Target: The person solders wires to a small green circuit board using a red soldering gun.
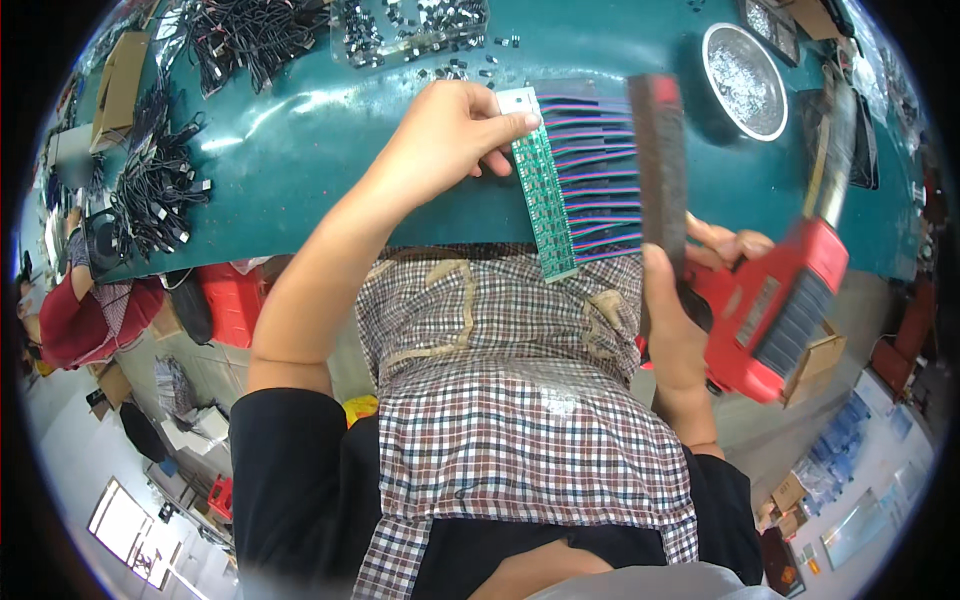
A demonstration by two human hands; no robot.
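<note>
A narrow green circuit board (545, 205) with rows of small parts is pinched at its white upper end by my left hand (455, 135); the thumb lies on top. Thin multicoloured wires (605, 190) run in several bunches from the board's right side to a long dark brown bar (660, 165) with a red upper end. My right hand (680, 315) grips this bar near its lower end, the thumb along its near side. Motion blurs the bar a little. Just right of that hand is a red tool body (775, 310) with a black ribbed grip.
Black cable bundles (160, 170) lie at the left of the green table (300, 160). A clear tray (405, 45) of small black parts stands at the back. A metal bowl (745, 80) sits at the back right. Another person's dark red sleeve (105, 320) shows far left.
</note>
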